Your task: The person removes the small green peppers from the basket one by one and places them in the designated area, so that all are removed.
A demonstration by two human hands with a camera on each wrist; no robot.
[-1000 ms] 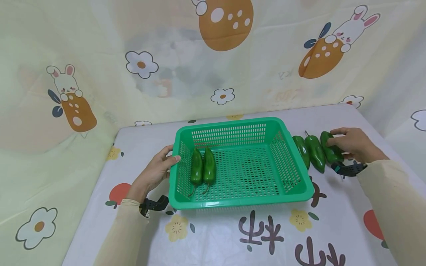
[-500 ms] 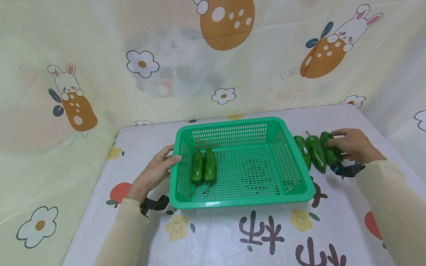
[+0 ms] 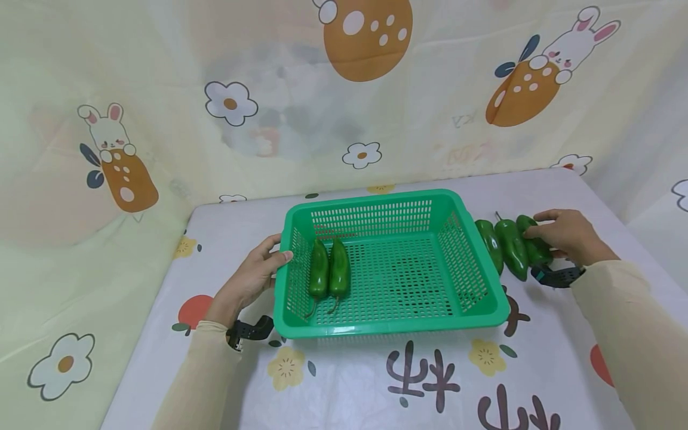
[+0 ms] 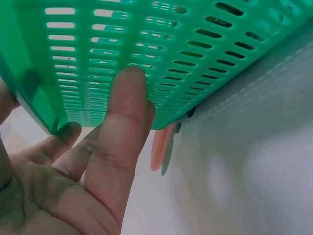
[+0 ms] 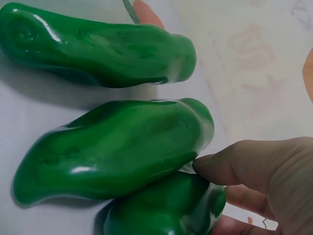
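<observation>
In the head view, my left hand (image 3: 252, 272) holds the left rim of a green plastic basket (image 3: 371, 329), thumb over the edge. The left wrist view shows straightened fingers (image 4: 124, 112) against the outer side of its slotted wall (image 4: 102, 63). Two green peppers (image 3: 319, 272) lie side by side in the basket's left part, stems toward me. Right of the basket, my right hand (image 3: 572, 234) grips the rightmost pepper (image 3: 532, 242) of three. Its thumb (image 5: 210, 166) reaches between that pepper and the middle pepper (image 5: 117, 152); its other fingers are partly hidden behind.
The left pepper (image 3: 489, 245) of the three lies close beside the basket's right wall. A patterned white cloth (image 3: 344, 388) covers the table. A hanging printed curtain (image 3: 290, 60) stands behind the table's far edge.
My right hand and the rightmost pepper have shifted slightly left and toward me, nearer the middle pepper. The left hand and basket stay put.
</observation>
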